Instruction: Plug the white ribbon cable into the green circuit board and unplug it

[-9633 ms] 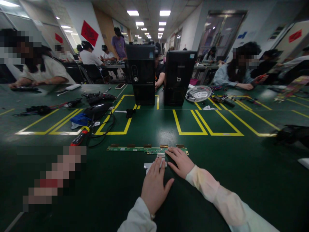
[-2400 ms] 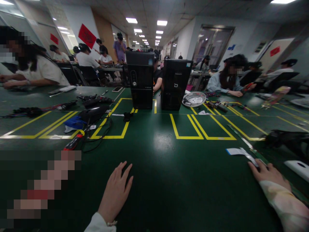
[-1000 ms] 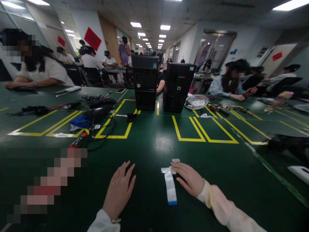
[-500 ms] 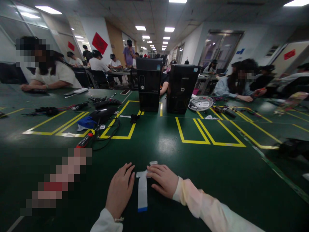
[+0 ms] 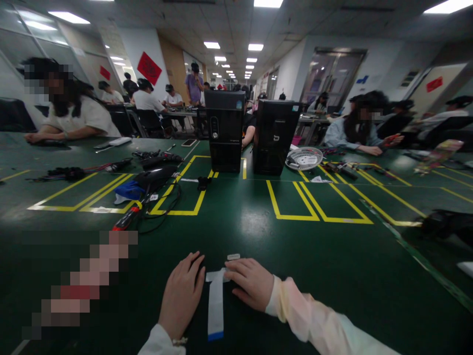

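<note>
A flat white ribbon-like strip with a blue end (image 5: 216,310), probably a flat ribbon cable, lies on the green table between my hands. Its top end spreads sideways beneath the fingertips of my right hand (image 5: 251,282). That hand is palm down with its fingers stretched out, and it rests on or just over the strip's upper end; full contact is hard to make out. To the strip's left, my left hand (image 5: 182,290) lies flat on the table, fingers extended and holding nothing. Just beyond the right fingertips sits a small white piece (image 5: 233,257).
Two black computer towers (image 5: 226,133) stand ahead. At left lie a red-and-black handled tool (image 5: 127,218), dark cables (image 5: 166,207) and a blue item (image 5: 129,191). A white round basket (image 5: 305,159) stands right of the towers. Yellow tape marks the table; several people sit around.
The whole view has shifted slightly, so things appear a little lower and further left. Both hands keep nearly the same pose beside the strip.
</note>
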Demonstrator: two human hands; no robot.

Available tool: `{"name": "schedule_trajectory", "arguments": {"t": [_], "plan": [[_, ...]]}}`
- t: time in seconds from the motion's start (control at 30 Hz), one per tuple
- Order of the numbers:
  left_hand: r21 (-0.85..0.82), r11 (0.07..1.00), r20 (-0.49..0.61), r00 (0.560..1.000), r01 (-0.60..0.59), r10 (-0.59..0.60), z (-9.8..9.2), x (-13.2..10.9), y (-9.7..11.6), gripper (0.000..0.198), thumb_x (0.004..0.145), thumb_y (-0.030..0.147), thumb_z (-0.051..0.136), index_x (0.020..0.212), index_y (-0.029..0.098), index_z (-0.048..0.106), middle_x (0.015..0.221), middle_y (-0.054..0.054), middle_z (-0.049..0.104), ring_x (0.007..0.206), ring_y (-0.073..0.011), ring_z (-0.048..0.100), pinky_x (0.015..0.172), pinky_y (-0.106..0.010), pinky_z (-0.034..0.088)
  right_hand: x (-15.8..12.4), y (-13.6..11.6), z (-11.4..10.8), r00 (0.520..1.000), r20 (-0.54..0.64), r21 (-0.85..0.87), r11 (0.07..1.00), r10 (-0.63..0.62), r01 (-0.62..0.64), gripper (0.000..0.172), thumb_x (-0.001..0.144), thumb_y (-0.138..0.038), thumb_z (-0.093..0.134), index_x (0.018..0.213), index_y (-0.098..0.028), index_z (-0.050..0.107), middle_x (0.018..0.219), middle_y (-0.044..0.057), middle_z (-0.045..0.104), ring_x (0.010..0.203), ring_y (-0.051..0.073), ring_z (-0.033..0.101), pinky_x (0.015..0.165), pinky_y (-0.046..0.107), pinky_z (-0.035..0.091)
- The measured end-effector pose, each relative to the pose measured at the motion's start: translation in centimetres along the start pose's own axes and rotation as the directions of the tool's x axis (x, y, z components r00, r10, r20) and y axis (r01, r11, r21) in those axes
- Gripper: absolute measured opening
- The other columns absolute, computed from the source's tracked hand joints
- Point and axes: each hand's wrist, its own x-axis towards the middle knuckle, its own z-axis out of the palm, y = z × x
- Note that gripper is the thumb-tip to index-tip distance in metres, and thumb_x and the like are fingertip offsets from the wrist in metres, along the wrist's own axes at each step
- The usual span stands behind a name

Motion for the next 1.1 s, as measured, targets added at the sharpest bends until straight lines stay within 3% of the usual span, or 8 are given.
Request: {"name": "schedule_trajectory", "arguments": {"t": [0.3, 0.5, 0.6, 0.67, 0.73, 0.87, 1.0, 1.1], "plan": [[0.007, 1.000, 0.017, 1.000, 0.004, -0.004, 0.0, 0.0, 0.0, 0.042, 0.093, 0.034, 0.035, 0.122, 0.016, 0.058, 0.129, -0.011, 0.057, 0.120, -0.0258, 0.052, 0.101, -0.045, 0.042, -0.3, -0.6, -0.1, 1.000, 0.023, -0.042, 0.999, -0.010, 0.011, 0.049, 0.089, -0.037, 0.051, 0.135, -0.023, 0.041, 0.147, 0.008, 0.034, 0.131, 0.023, 0.033, 0.104, 0.042, 0.034], [0.017, 1.000, 0.056, 0.998, 0.021, -0.022, 0.1, -0.1, 0.0, 0.044, 0.092, 0.036, 0.034, 0.124, 0.016, 0.057, 0.131, -0.012, 0.056, 0.122, -0.0276, 0.051, 0.100, -0.048, 0.043, -4.6, 8.3, -3.3, 0.941, -0.300, -0.260, 0.936, 0.157, -0.239, 0.043, 0.092, -0.035, 0.040, 0.129, -0.016, 0.050, 0.141, 0.012, 0.041, 0.131, 0.024, 0.035, 0.106, 0.044, 0.031], [0.023, 0.999, 0.068, 0.997, 0.023, -0.025, 0.1, -0.2, -0.1, 0.045, 0.092, 0.038, 0.034, 0.125, 0.017, 0.057, 0.133, -0.013, 0.055, 0.123, -0.0286, 0.050, 0.099, -0.050, 0.043, -11.1, 14.8, -5.4, 0.669, -0.573, -0.203, 0.709, 0.473, -0.675, 0.047, 0.090, -0.040, 0.037, 0.121, -0.011, 0.056, 0.136, 0.019, 0.044, 0.126, 0.029, 0.039, 0.102, 0.048, 0.035], [0.029, 0.999, 0.074, 0.997, 0.029, -0.031, 0.2, -0.2, -0.2, 0.046, 0.092, 0.039, 0.034, 0.125, 0.016, 0.057, 0.133, -0.014, 0.054, 0.123, -0.0291, 0.050, 0.099, -0.051, 0.043, -16.5, 17.7, -6.3, 0.314, -0.638, -0.050, 0.368, 0.703, -0.928, 0.054, 0.087, -0.043, 0.035, 0.122, -0.008, 0.055, 0.136, 0.023, 0.041, 0.129, 0.034, 0.034, 0.100, 0.051, 0.034], [0.032, 0.999, 0.086, 0.996, 0.035, -0.038, 0.3, -0.2, -0.3, 0.047, 0.092, 0.040, 0.034, 0.125, 0.016, 0.057, 0.134, -0.014, 0.053, 0.124, -0.0296, 0.049, 0.099, -0.051, 0.043, -21.7, 18.7, -6.6, -0.009, -0.610, 0.099, 0.065, 0.792, -0.993, 0.066, 0.082, -0.052, 0.037, 0.122, -0.004, 0.056, 0.134, 0.030, 0.039, 0.127, 0.042, 0.033, 0.093, 0.057, 0.034], [0.037, 0.999, 0.103, 0.994, 0.038, -0.042, 0.4, -0.2, -0.4, 0.048, 0.092, 0.040, 0.035, 0.127, 0.016, 0.056, 0.137, -0.014, 0.051, 0.126, -0.0297, 0.047, 0.100, -0.051, 0.042, -29.5, 17.6, -5.8, -0.349, -0.615, 0.255, -0.240, 0.707, -0.937, 0.081, 0.079, -0.057, 0.031, 0.129, 0.004, 0.048, 0.132, 0.040, 0.030, 0.124, 0.053, 0.028, 0.081, 0.067, 0.032], [0.036, 0.999, 0.108, 0.993, 0.038, -0.042, 0.5, -0.2, -0.4, 0.048, 0.091, 0.041, 0.035, 0.128, 0.016, 0.055, 0.137, -0.014, 0.051, 0.127, -0.0302, 0.047, 0.100, -0.052, 0.042, -34.4, 16.7, -4.6, -0.466, -0.569, 0.303, -0.355, 0.678, -0.885, 0.081, 0.077, -0.066, 0.027, 0.136, -0.013, 0.046, 0.127, 0.035, 0.041, 0.121, 0.048, 0.038, 0.077, 0.064, 0.034], [0.050, 0.998, 0.110, 0.993, 0.034, -0.040, 0.5, -0.3, -0.3, 0.049, 0.091, 0.041, 0.035, 0.128, 0.015, 0.055, 0.137, -0.015, 0.051, 0.126, -0.0308, 0.047, 0.100, -0.052, 0.042, -37.3, 17.1, -3.8, -0.311, -0.589, 0.130, -0.292, 0.746, -0.948, 0.085, 0.077, -0.069, 0.020, 0.132, -0.011, 0.050, 0.105, 0.035, 0.052, 0.107, 0.046, 0.052, 0.068, 0.059, 0.038]]}}
